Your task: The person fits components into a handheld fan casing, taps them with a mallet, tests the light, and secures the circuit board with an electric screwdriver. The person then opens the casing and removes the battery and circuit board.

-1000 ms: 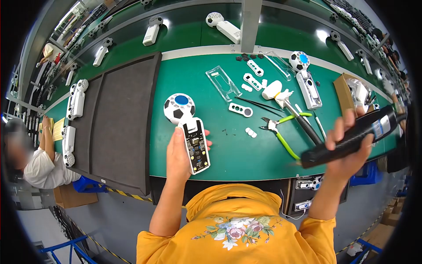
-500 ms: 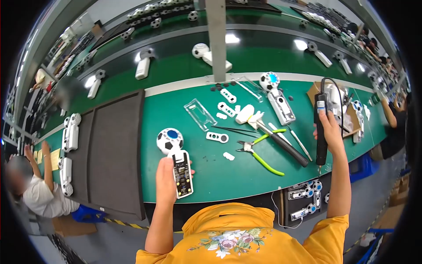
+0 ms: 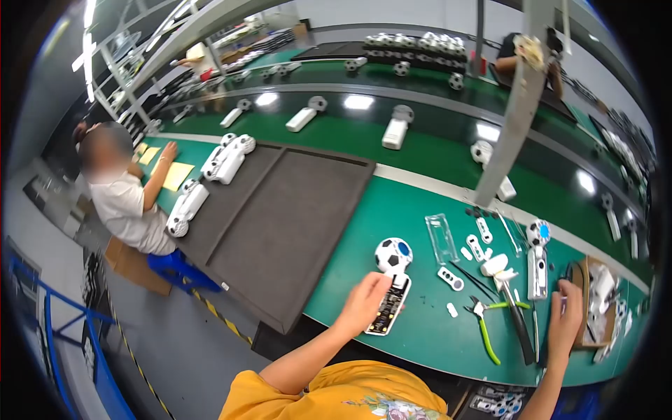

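Observation:
My left hand point(image 3: 365, 304) grips a white handheld device point(image 3: 398, 306) by its handle, whose open back shows a dark circuit board; its football-patterned round head point(image 3: 393, 255) has a blue disc. At the right, my right hand point(image 3: 565, 318) is closed round the black power screwdriver point(image 3: 544, 343), largely hidden by the hand. Left of that hand lie a black-handled hammer point(image 3: 516, 318), green-handled cutters point(image 3: 488, 336) and dark tweezers point(image 3: 476, 282). A second such device point(image 3: 537, 269) rests behind them.
A large dark tray point(image 3: 280, 231) holds white devices at its left edge. Near the back are a clear plastic frame point(image 3: 442, 238) and small white parts. A cardboard box point(image 3: 582, 308) stands right, a metal post point(image 3: 507, 147) behind. A person point(image 3: 122, 189) sits at the far left.
The view has swung left, so the bench appears farther right. The screwdriver went from slanted to upright beside the box. My left hand still holds the device.

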{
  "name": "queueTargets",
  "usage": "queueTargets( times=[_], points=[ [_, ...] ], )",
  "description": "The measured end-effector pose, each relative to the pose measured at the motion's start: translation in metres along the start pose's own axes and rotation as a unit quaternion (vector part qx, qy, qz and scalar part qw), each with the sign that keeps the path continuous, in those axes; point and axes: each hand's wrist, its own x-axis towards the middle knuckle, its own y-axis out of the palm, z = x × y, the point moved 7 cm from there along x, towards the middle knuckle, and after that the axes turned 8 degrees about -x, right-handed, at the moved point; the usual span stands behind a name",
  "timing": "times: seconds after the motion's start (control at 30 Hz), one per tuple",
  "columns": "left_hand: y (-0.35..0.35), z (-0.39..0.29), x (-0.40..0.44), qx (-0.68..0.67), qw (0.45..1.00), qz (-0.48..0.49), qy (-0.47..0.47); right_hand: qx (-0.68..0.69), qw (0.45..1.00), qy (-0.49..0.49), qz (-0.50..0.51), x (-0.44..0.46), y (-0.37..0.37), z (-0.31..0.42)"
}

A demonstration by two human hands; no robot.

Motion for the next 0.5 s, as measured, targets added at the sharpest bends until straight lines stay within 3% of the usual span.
queueTargets(
  times=[0.1,0.13,0.23,0.33,0.5],
  points=[
    [0.002,-0.006,-0.001,0.028,1.000,-0.001,0.001,0.105,0.985,-0.059,0.125,0.011,0.029,0.084],
    [0.002,-0.005,-0.001,0.038,0.999,0.001,-0.001,0.089,0.976,-0.151,0.128,0.009,0.044,0.107],
    [-0.009,0.004,0.004,0.144,0.989,0.000,0.013,0.043,0.960,-0.244,0.132,0.012,0.072,0.149],
    [-0.005,-0.018,-0.005,0.176,0.984,-0.008,0.009,0.019,0.948,-0.244,0.203,0.013,0.097,0.156],
    [-0.010,-0.036,-0.006,0.174,0.984,-0.012,0.024,0.012,0.950,-0.242,0.198,0.015,0.109,0.155]
  ],
)
